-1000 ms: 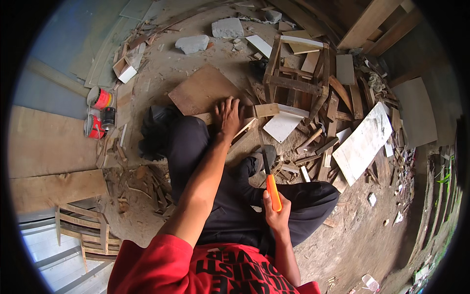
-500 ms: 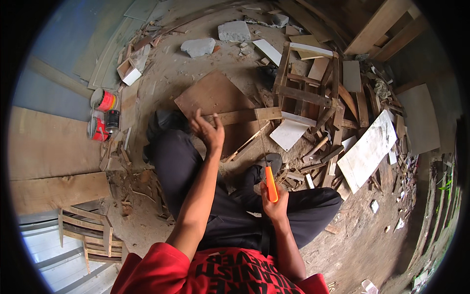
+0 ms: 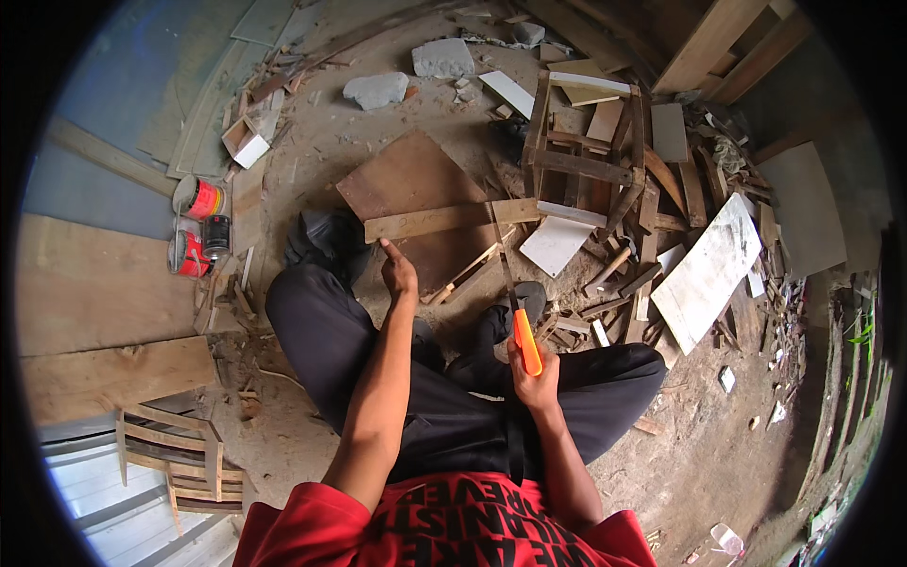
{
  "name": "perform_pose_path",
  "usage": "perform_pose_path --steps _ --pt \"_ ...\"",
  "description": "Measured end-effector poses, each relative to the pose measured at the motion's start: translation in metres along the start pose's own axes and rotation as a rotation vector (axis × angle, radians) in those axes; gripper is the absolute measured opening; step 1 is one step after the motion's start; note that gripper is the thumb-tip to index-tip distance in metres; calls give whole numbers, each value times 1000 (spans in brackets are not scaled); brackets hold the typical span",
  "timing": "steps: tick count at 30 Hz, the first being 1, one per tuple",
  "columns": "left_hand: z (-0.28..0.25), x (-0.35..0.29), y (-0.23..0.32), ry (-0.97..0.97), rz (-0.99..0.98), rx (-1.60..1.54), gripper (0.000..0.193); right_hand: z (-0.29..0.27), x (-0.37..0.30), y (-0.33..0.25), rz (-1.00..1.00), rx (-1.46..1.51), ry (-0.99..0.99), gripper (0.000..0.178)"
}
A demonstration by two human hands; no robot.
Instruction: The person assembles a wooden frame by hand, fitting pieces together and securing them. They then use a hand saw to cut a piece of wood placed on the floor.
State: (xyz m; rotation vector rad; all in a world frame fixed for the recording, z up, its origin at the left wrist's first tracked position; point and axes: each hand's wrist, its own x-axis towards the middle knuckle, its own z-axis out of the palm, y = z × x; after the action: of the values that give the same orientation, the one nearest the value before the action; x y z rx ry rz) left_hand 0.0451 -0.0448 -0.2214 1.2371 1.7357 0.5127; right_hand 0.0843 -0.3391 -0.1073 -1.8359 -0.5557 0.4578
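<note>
Right hand (image 3: 536, 378): wrapped around the smooth orange handle of a saw (image 3: 528, 345).
Blade: thin, dark, narrow, running far across the plank toward its right end; contact cannot be told.
Left hand (image 3: 402, 274): one digit reaches the plank's left end; whether it grips cannot be told.
Plank (image 3: 425, 221): flat, straight, pale brown wood, lying across a dark brown, squarish sheet (image 3: 406, 175).
Right side: boxy wooden frame (image 3: 583, 166), scuffed white panel (image 3: 707, 274).
Floor (image 3: 312, 151): dusty, rough, littered with splintered scraps.
</note>
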Motion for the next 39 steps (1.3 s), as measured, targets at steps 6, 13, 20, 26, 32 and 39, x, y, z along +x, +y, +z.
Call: perform_pose_path --steps 6,13,20,26,32,39 --pt "-35 64 -11 -25 4 134 100 14 -16 -6 -57 103 62 24" --pt "-83 15 10 -74 146 305 99 14 -24 -4 -12 82 60 30" --pt "-56 -46 64 90 1217 410 71 5 -27 0 -37 50 49 35" --pt "8 -27 62 -298 1373 541 50 -2 -36 -11 -34 84 42 32" --pt "31 -50 22 15 1356 541 57 -1 -44 -2 -7 64 54 31" --pt "10 -63 20 8 1449 559 62 -5 -40 4 32 70 31 32"
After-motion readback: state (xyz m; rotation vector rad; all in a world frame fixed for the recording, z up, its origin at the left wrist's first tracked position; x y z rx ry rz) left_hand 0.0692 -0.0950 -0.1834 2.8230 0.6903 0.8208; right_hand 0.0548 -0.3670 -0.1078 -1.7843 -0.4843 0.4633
